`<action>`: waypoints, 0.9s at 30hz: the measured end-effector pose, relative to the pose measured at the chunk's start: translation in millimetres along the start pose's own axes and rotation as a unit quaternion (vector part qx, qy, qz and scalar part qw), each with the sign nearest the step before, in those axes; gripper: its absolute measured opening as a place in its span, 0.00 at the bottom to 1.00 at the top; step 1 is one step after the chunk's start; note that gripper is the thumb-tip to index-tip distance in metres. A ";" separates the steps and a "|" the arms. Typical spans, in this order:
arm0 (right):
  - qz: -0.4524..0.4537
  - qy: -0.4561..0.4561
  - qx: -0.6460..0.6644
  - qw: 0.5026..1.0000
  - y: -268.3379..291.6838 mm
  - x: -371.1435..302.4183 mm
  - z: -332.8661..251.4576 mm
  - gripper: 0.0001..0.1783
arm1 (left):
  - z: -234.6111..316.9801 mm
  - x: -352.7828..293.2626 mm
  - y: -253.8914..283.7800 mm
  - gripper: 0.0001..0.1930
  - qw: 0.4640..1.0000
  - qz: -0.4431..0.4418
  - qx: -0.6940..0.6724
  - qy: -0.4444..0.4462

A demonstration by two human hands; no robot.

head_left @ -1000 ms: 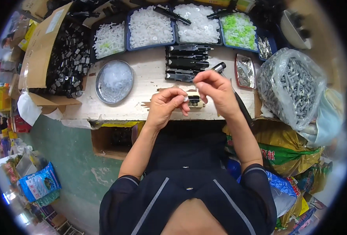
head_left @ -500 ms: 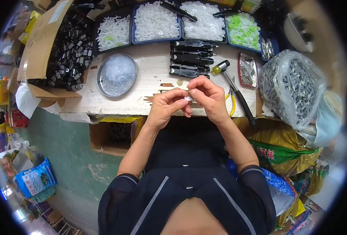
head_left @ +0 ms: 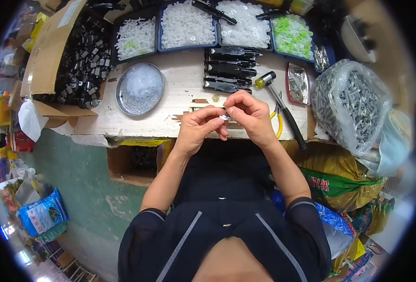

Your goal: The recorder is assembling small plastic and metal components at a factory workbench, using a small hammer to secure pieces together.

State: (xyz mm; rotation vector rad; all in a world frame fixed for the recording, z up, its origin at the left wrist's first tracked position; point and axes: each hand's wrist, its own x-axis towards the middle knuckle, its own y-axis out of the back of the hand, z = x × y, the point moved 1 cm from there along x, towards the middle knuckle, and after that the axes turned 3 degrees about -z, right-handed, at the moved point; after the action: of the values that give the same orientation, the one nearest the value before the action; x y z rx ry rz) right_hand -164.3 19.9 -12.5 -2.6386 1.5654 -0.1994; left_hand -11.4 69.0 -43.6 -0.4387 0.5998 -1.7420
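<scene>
White piece (head_left: 223,117) (black-handled hammer (head_left: 290,120)).

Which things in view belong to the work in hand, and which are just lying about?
Likely part of the work:
small white piece, pinched in the left hand; right hand close by
white plastic parts
row of black pieces
hammer

Probably just lying about:
blue packet
gold-and-green sack
pale blue cloth

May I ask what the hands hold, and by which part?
The left hand pinches a small white piece, part unclear; whether the right hand holds anything cannot be told.
</scene>
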 end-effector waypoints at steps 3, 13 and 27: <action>-0.006 0.082 -0.145 0.986 -2.2 1.3 -6.0 0.05 | -5.6 0.0 0.6 0.10 1.000 0.022 -0.001 -0.014; 0.012 0.217 -0.350 0.911 -5.0 -1.3 4.9 0.07 | -9.0 4.7 8.1 0.07 0.993 0.102 0.025 -0.046; -0.086 0.166 -0.535 0.824 -0.8 2.9 28.7 0.07 | 15.6 13.2 36.4 0.18 0.756 -0.019 0.646 -0.104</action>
State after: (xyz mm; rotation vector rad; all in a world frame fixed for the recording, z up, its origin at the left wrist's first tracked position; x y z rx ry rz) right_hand -158.0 17.5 -40.6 -3.7641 1.9151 0.3646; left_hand 22.6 46.9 -53.3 0.3572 -0.8243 -1.6915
